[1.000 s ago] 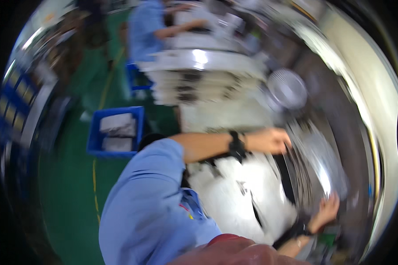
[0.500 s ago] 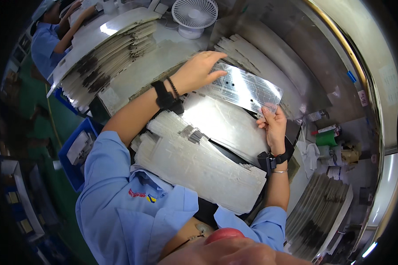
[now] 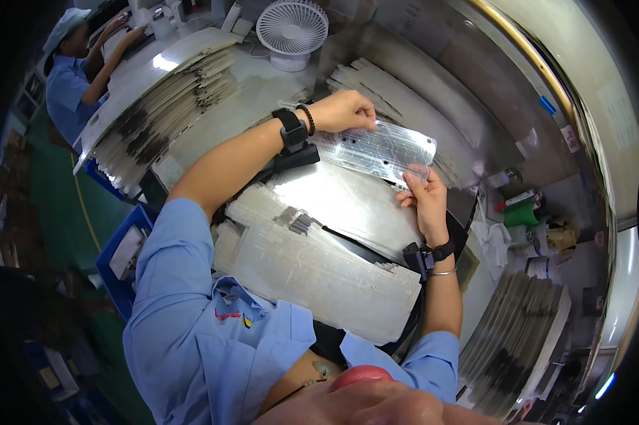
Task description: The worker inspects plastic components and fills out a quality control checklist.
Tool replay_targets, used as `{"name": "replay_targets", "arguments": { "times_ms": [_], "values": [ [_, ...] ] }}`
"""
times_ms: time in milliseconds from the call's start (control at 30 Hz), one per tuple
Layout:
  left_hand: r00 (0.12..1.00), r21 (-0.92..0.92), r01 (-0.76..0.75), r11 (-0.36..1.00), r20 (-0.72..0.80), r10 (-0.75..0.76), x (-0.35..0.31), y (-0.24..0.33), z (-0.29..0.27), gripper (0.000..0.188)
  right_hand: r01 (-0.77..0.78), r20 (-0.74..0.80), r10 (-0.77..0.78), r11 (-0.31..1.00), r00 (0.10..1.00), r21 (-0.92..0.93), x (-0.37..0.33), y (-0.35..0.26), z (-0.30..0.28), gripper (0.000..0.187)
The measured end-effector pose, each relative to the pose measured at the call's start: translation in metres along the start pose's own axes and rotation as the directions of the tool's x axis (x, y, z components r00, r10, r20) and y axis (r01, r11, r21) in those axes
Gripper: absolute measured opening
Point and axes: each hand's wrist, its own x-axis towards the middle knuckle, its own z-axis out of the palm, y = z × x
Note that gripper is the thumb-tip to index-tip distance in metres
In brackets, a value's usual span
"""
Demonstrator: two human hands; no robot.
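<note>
While the left hand (image 3: pixel 343 111) and right hand (image 3: pixel 430 195) pinch the clear patterned sheet (image 3: pixel 384 149) this side of the desk fan (image 3: pixel 291 30), it's unreleased.

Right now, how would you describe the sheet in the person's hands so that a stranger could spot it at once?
Find the white fan at the top, then look down and rightward to the left hand and right hand. The shiny sheet slants between them. Unlike the dull grey-white stack nearer the person's body, it looks see-through, with fine lines and small dark spots.
</note>
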Motion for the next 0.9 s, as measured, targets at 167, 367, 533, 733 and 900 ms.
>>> {"name": "replay_targets", "arguments": {
  "times_ms": [167, 367, 533, 733, 900],
  "values": [
    [0.944, 0.155, -0.22, 0.963, -0.214, 0.25, 0.001, -0.016, 0.0, 0.024, 0.043, 0.015, -0.043, 0.999, 0.999, -0.032, -0.002, -0.006, 0.003, 0.025],
    [0.648, -0.148, -0.2, 0.969, -0.762, 0.017, -0.07, 0.053, -0.051, 0.02, 0.147, -0.083, -0.152, 0.987, 0.985, -0.057, -0.003, -0.012, -0.034, 0.022],
    [0.68, -0.187, -0.165, 0.968, -0.732, -0.026, -0.108, 0.014, -0.066, 0.015, 0.188, -0.3, -0.103, 0.945, 0.948, 0.269, 0.004, -0.029, -0.054, 0.059],
    [0.973, -0.165, 0.011, 0.986, -0.225, -0.049, -0.091, -0.019, -0.02, 0.036, 0.159, -0.254, -0.251, 0.929, 0.934, -0.333, -0.009, -0.009, -0.099, 0.05],
    [0.954, 0.046, -0.191, 0.98, 0.245, 0.175, -0.083, -0.011, -0.01, 0.117, 0.39, 0.036, -0.466, 0.692, 0.884, -0.607, -0.032, 0.041, -0.085, 0.066]
  ]
}}
